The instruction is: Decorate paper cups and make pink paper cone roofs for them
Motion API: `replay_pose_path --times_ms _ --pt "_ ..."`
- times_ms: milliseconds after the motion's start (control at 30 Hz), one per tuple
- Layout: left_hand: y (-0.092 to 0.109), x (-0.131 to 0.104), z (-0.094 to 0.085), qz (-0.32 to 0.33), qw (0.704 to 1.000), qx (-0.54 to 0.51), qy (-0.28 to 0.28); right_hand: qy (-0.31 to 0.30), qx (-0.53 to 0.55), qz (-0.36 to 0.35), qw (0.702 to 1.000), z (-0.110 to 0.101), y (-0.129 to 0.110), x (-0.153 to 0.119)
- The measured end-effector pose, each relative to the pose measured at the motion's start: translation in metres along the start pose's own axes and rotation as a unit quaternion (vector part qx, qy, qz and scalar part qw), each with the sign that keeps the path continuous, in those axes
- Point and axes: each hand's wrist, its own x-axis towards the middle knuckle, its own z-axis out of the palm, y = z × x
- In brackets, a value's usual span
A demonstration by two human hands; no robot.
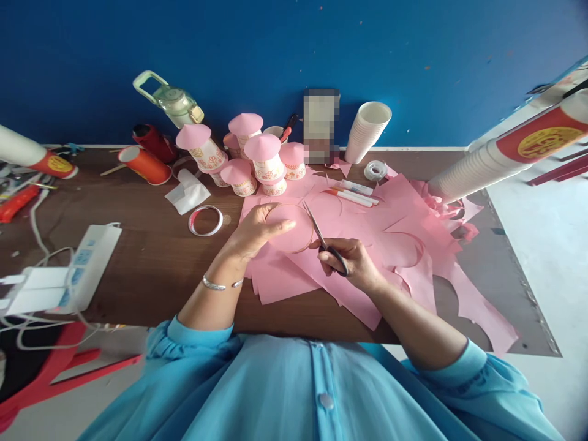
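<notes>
A: Observation: why does your left hand (257, 231) hold the pink disc (296, 239) by its left side?
B: Likely to leave the right rim free for your scissors (317, 229); their tips point away from you, beside that rim.
A: Location?
B: Disc is above the pink sheets (278, 278), between the middle of the counter (151, 275) and its front edge. Cone-topped cups (261, 165) stand toward the back edge, probably to keep your working area free.
A: Grip, left?
B: Pinching. Your thumb lies across the disc's face, fingers at its far-left rim.
A: Grip, right?
B: Your right hand (353, 260) is closed around the scissor handles. Blade gap: cannot tell exactly.
</notes>
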Motion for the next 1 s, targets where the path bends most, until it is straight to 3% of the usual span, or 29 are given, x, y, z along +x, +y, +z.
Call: replay_pose_path --times_ms 1000 --pt "0.0103 -0.0035 0.0012 -0.03 0.999 -0.028 0.013 -0.021 0.024 0.012 0.999 -0.0002 0.0011 -0.0005"
